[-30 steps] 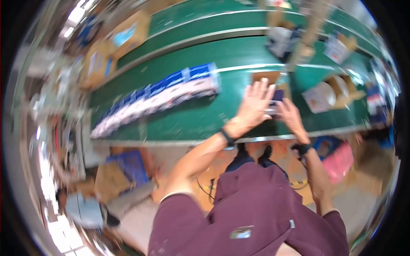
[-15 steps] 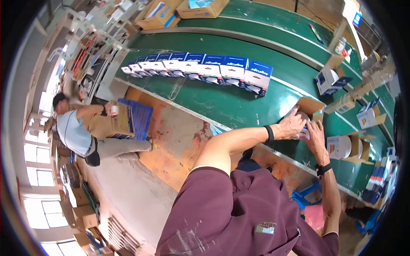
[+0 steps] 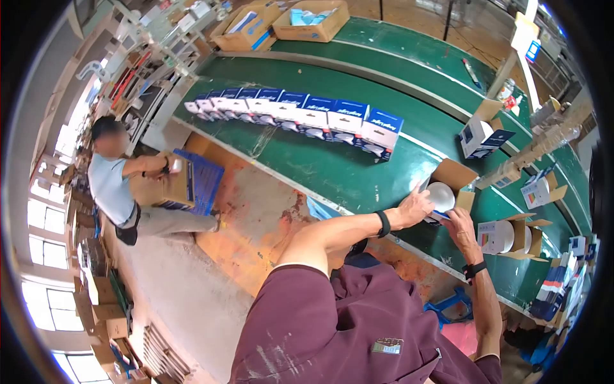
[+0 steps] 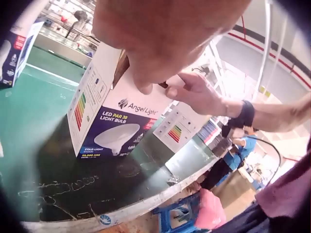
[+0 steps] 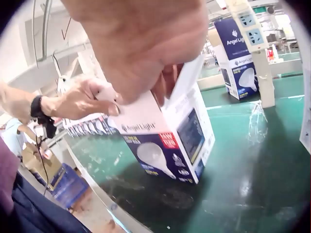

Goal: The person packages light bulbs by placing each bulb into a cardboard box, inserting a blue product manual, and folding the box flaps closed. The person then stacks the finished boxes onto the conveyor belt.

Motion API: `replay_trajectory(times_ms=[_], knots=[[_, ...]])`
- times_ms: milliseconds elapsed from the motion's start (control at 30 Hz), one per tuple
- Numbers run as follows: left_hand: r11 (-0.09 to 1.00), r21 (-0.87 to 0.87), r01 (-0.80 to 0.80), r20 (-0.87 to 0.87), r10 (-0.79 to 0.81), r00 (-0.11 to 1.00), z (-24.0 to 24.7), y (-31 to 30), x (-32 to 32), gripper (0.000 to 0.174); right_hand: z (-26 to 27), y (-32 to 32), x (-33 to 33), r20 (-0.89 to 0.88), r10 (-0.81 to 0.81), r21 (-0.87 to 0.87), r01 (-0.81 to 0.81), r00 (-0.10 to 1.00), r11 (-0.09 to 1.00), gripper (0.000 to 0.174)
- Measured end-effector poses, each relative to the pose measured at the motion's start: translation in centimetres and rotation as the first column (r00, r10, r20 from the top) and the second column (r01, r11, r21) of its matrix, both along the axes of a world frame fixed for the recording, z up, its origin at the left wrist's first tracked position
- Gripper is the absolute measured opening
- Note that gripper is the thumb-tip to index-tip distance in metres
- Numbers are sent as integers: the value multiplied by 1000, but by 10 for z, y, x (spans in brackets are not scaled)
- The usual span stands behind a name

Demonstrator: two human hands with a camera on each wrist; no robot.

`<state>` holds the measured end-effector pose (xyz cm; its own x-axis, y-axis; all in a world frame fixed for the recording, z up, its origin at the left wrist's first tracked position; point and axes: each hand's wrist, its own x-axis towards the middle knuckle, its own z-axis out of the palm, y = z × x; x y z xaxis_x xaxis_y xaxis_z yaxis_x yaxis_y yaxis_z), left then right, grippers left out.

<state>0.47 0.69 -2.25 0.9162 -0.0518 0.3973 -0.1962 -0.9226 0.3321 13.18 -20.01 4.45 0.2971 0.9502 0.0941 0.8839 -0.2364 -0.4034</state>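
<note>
An open light bulb box [image 3: 440, 218] stands upright near the workbench's front edge, its brown inner flaps raised. The round white face of a bulb [image 3: 441, 196] shows inside. My left hand [image 3: 414, 208] grips the box's upper left edge, its thumb on the front panel in the right wrist view. With bent fingers, my right hand [image 3: 462, 230] holds the near right top edge; a white flap partly covers these fingers in the right wrist view. The front panel [image 4: 116, 131] reads "LED PAR 38 light bulb" and faces me.
A long row of packed bulb boxes [image 3: 313, 118] lines the green workbench [image 3: 300, 163]. Right of my hands stands another open bulb box [image 3: 495, 237]; one more [image 3: 480, 137] is farther back. A post [image 3: 534, 153] rises behind. A person [image 3: 115, 173] handles a carton at left.
My left hand was spread flat over the box, then both hands closed in over its top. Now they are apart at its edges and the bulb face shows. The head view has swung left.
</note>
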Motion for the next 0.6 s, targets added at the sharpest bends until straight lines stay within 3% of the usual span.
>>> replay_trajectory(times_ms=[33,100,133,200,233,267,300,333,367,433,467,533,567,600], knots=[[997,-74,3,-108,-11,994,-3,1,2,14,-2,0,1,14,31,7,-31,999,999,34],[996,64,62,-172,-50,984,5,7,10,12,13,4,1,55,84,19,-85,995,996,38],[986,132,104,-204,-76,976,10,7,13,11,35,6,4,-188,-93,-250,44,978,967,42],[985,139,98,-198,-70,978,9,8,15,10,133,50,-29,-632,11,155,112,774,982,53],[982,144,120,-193,-91,977,2,7,18,9,198,77,-44,-683,70,198,92,727,976,59],[991,66,115,-127,-106,986,-12,8,19,11,220,99,-50,-698,202,394,133,686,909,67],[941,334,45,91,-79,993,-13,7,11,11,227,100,-52,-627,224,437,99,746,894,62],[995,75,69,-67,-64,996,-13,7,12,10,227,109,-52,-551,259,477,44,793,878,58],[997,30,70,-132,-66,989,-13,8,13,11,220,119,-55,-480,294,502,-17,826,865,55],[981,133,141,-367,-84,927,24,11,11,13,201,149,-70,-325,380,524,-170,866,835,48],[984,-170,49,1,-50,999,22,16,1,13,192,162,-88,-262,450,515,-270,854,813,46],[943,-328,61,-62,-86,994,31,15,-5,16,207,175,-121,-176,617,528,-456,767,717,45],[913,-404,59,-89,-103,991,35,16,-8,18,244,163,-142,-197,722,581,-515,663,631,47],[969,-238,60,-255,-122,959,29,6,-9,18,275,150,-163,-209,811,644,-547,546,534,49]])
